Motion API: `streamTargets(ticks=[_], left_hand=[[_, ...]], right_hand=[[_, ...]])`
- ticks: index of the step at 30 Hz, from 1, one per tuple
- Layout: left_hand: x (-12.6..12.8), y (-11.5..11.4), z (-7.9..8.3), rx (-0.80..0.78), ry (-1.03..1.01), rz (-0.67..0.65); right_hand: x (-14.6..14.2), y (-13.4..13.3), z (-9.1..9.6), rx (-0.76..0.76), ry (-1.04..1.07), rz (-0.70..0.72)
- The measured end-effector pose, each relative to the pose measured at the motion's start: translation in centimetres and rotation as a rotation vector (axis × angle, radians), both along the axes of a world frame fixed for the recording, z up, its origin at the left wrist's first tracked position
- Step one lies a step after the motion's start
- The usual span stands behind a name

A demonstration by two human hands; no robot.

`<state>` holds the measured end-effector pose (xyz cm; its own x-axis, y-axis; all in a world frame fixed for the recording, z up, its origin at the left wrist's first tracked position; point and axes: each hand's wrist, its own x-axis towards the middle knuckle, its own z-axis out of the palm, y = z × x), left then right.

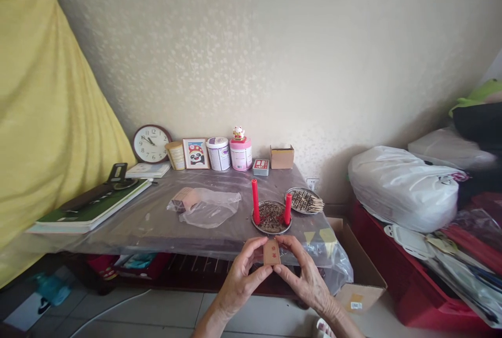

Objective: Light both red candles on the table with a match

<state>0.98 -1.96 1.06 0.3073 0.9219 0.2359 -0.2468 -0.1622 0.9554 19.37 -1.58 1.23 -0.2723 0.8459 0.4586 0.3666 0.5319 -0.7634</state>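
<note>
In front of the table's near edge, my left hand point(248, 269) and my right hand point(303, 271) hold a small brown cardboard matchbox point(271, 252) between them. Thumbs grip its lower edge and fingertips its upper corners; red characters show on its face. Just beyond it is a round metal plate point(270, 230) covered with dark grains. Two red candles stand on that plate, a taller left candle point(255, 202) and a shorter right candle point(288, 209), with no flame visible. Behind to the right, a second metal plate point(292, 196) carries several thin matchsticks point(315, 204).
A plastic bag point(212, 210) with a brown box point(185, 199) lies on the plastic-covered table point(157, 217). Along the wall stand a clock point(152, 143), a picture frame point(196, 153) and tins point(218, 154). To the right are a carton point(361, 270) and a red bin point(423, 296).
</note>
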Motion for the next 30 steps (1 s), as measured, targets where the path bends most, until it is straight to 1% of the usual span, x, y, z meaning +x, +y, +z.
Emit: streamTargets(ticks=[4, 10, 30], left_hand=[[0.11, -0.02, 0.06, 0.028, 0.007, -0.002], [0.18, 0.07, 0.30, 0.029, 0.008, -0.003], [0.22, -0.01, 0.26, 0.030, 0.004, 0.011]], right_hand=[[-0.04, 0.00, 0.01, -0.013, 0.001, -0.004], [0.05, -0.08, 0.18, -0.013, -0.010, -0.009], [0.28, 0.32, -0.39, -0.028, -0.059, -0.018]])
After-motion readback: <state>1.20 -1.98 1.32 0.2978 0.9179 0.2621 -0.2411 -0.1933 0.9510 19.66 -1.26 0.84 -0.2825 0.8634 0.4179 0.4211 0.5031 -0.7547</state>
